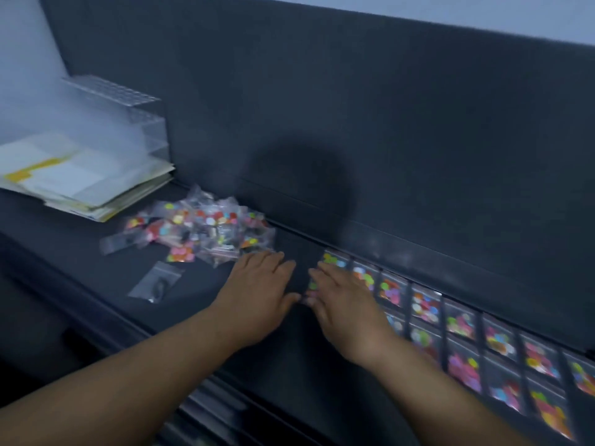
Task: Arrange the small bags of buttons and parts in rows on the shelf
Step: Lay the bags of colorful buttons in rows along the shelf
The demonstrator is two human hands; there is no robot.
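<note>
The left hand (pixel 260 292) and right hand (pixel 346 305) are lying flat on the shelf (pixel 80 255), fingers straight, gripping nothing (the right is covering a blurred bag). The loose pile of bags (pixel 206 230) is sitting at ten o'clock, and the rows of bags (pixel 467 342) are running toward four o'clock.

Over at the far left sits a loose stack of papers (pixel 74 185), pale and cream sheets fanned unevenly, the top one carrying a yellow strip (pixel 32 170) near its left edge. Just behind the stack stands a clear plastic tiered rack (pixel 128 117), its top face gridded with small cells. A frosted white sheet (pixel 25 75) leans up in the corner beyond it. A tall dark back panel (pixel 386 123) runs the whole width, with a rounded shadow (pixel 302 188) on it, and a pale wall (pixel 483 14) shows above
</note>
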